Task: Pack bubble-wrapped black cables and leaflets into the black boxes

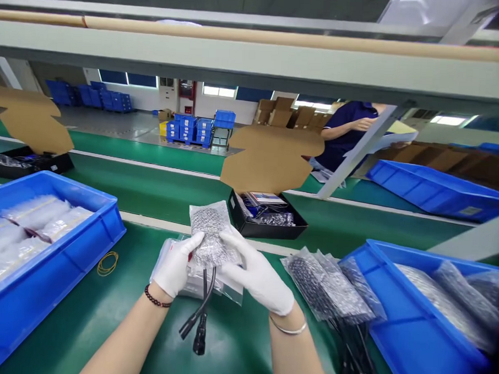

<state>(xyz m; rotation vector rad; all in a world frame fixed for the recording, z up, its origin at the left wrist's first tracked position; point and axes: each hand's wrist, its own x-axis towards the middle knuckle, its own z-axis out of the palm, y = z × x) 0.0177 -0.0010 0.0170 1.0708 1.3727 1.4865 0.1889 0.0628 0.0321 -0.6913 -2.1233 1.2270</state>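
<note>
a pale far wall (145,98) holds bright windows (219,91) beside dark blue panels (142,80), above a grey floor (132,128). a red cabinet (186,89) stands far left of centre. nearer, a pale beam (238,57) crosses overhead, a slanted post (362,152) leans at right, and a green work surface (234,354) reflects soft light.

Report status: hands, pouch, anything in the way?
Left hand and right hand both gripping bubble-wrap pouch. Two black cable ends hanging from its near edge. Clear plastic bags close by the hands; nothing seen blocking them.
</note>
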